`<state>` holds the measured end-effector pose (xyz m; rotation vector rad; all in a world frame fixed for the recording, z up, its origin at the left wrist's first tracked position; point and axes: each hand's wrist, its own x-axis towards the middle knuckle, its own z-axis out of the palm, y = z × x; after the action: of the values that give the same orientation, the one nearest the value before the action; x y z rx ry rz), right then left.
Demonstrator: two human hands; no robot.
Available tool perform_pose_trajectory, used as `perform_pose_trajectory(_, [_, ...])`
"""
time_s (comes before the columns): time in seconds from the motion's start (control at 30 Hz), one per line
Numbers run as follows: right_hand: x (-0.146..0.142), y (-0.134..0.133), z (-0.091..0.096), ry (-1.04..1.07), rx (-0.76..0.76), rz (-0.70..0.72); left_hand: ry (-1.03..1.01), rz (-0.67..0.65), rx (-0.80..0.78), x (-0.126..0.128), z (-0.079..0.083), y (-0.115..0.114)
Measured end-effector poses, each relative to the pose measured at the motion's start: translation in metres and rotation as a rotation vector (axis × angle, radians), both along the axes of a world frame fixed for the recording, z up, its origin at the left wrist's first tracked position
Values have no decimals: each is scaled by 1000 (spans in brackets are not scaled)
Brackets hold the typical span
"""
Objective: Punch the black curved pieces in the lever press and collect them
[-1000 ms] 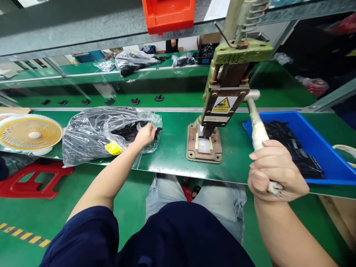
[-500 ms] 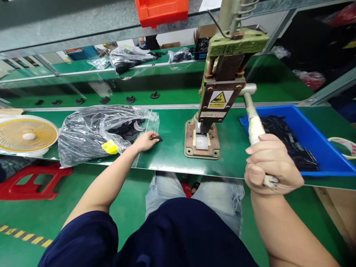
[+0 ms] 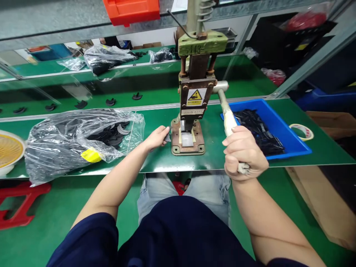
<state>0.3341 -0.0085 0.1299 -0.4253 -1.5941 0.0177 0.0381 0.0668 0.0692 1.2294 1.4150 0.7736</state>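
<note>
Green flooring and a green work surface fill much of the view, with a metal shelf across the upper left carrying an orange-red bin and a row of dark curved pieces lying beyond the near edge strip. A hand press stands at the centre, bearing a yellow warning label.

The main risk, as I judge it, is pinched fingers: the left hand is right beside the press base, and a pull on the lever with fingers under the ram would catch them. A piece laid askew on the pale block could be pressed off line, and a loose fingertip hold could let it slip. How much gap remains under the ram is hard to tell.

At centre frame, the small dark piece sits at the left hand's fingertips, on the side facing the base; thumb and fingers are closed on it, with only a little showing. Right of centre, the right hand is wrapped in a full fist around the lever's grip. Similar pieces spill from the mouth of a clear plastic bag at left, while a blue tray of black parts lies beyond the right hand.
</note>
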Motion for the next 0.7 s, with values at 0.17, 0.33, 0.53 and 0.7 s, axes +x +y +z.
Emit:
perform_pose_trajectory(0.17, [-1,-2,0,15,-45,-4,-252,-94,-153,34,3,14])
perform_pose_trajectory(0.33, [-1,0,-2,25,-15,30,-166,-132,-89,37,-1,29])
perform_pose_trajectory(0.53, [-1,2,-5,41,-3,47,-39,-188,-74,42,-9,37])
perform_pose_trajectory(0.7, [-2,1,-6,57,-15,37,44,-231,-120,46,-2,40])
